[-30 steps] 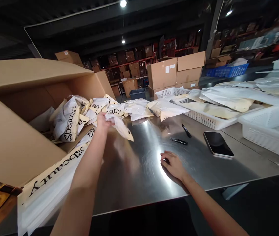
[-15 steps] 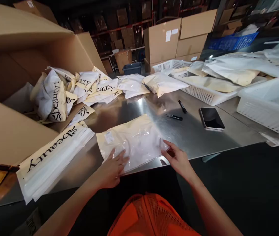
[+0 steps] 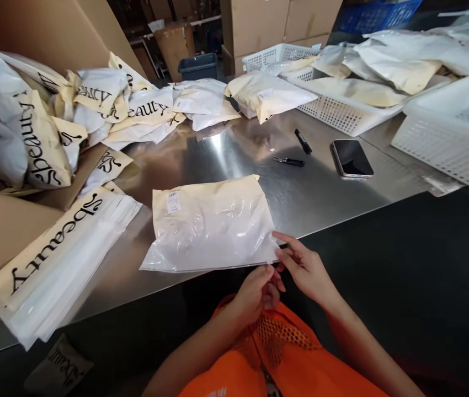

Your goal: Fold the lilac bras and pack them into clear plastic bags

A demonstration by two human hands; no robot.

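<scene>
Your smooth steel table (image 3: 329, 207) bears a perforated white basket (image 3: 445, 151) right of the glossy, crinkled pouch (image 3: 213, 229) at the near edge, and slick stacked bags (image 3: 79, 256) left of it. Your right hand (image 3: 304, 270) pinches the pouch's near-right corner; your left hand (image 3: 259, 289) bunches below, grip unclear. Beyond the pouch, rightward, lie a phone (image 3: 352, 158) and slim black tool (image 3: 292, 162), tip indistinct.

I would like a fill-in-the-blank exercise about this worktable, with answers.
On the handled mailer bag, the barcode label is near the upper ____ corner.
The right hand is at that bag's lower ____ corner.
The vest is ____ in colour.
Of the marker and smartphone, the ____ lies farther right.
Missing words: left; right; orange; smartphone.
</scene>
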